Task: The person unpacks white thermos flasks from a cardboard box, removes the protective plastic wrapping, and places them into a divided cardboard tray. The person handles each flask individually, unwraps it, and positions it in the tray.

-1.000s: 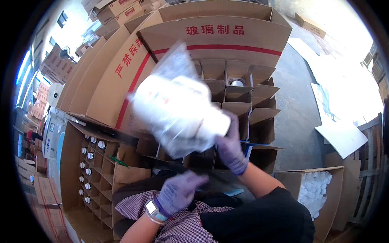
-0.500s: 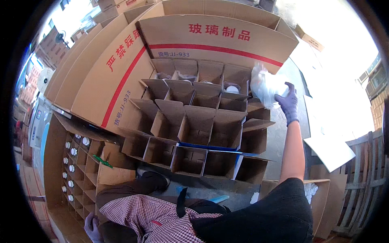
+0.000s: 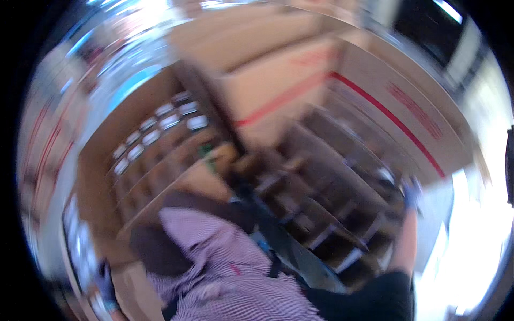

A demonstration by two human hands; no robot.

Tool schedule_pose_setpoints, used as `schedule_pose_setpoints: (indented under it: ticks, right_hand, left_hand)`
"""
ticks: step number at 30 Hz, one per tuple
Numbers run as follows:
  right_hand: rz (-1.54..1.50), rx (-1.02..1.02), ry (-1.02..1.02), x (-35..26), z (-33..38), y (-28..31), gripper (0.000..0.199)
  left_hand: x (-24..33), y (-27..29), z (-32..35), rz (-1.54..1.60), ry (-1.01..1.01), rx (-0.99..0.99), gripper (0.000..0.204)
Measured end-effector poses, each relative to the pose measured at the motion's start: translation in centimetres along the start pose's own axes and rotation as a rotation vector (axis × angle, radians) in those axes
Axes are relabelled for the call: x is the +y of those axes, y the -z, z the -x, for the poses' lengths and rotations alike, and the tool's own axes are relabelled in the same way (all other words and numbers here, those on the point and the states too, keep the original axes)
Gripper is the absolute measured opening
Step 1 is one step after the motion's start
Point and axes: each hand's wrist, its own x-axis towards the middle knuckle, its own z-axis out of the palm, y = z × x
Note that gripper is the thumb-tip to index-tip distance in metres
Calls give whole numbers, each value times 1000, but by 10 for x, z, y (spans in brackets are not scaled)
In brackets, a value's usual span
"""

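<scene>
My right hand [image 3: 411,193], in a grey-purple glove, is at the far right corner of a large carton's cardboard dividers [image 3: 326,166]. Motion blur smears its fingers, so what they hold, if anything, cannot be made out. A white round top [image 3: 384,175] shows in a compartment just left of that hand. At the lower left, my gloved left hand [image 3: 105,283] hangs beside some whitish, shiny items [image 3: 79,249]; its grip is blurred too.
Left of the large carton stands another divided carton [image 3: 91,176], with several white-capped bottles [image 3: 151,138] in its cells. A green object [image 3: 206,151] lies at its near right edge. Tall printed flaps [image 3: 396,107] rise behind the dividers.
The view has swung left and blurred. The clear plastic-wrapped white object is no longer visible in my right hand, which is now nearer the dividers. My left hand is now beside the whitish items.
</scene>
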Motion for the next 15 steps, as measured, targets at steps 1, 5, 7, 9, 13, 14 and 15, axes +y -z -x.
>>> schedule_pose_setpoints:
  ticks: [1, 5, 7, 9, 13, 14, 15]
  right_hand:
    - [156, 238, 305, 70, -10, -14, 56]
    - [-201, 102, 579, -32, 60, -81, 37]
    - [-237, 101, 640, -44, 70, -101, 34]
    - [-333, 52, 962, -172, 127, -129, 29]
    - [-377, 158, 1202, -250, 211, -78, 25]
    - [-389, 67, 1224, -277, 221, -76, 25]
    - [-399, -18, 1242, -312, 209, -93, 26]
  left_hand:
    - [-2, -10, -15, -77, -95, 81, 29]
    - [5, 108, 83, -181, 21, 453, 27]
    - [25, 104, -15, -268, -14, 506, 31]
    - [-57, 180, 107, -396, 252, 663, 35]
    - [-134, 201, 161, -452, 515, 579, 41]
    - [-153, 194, 168, -449, 535, 518, 42]
    - [-157, 166, 156, -381, 547, 536, 43]
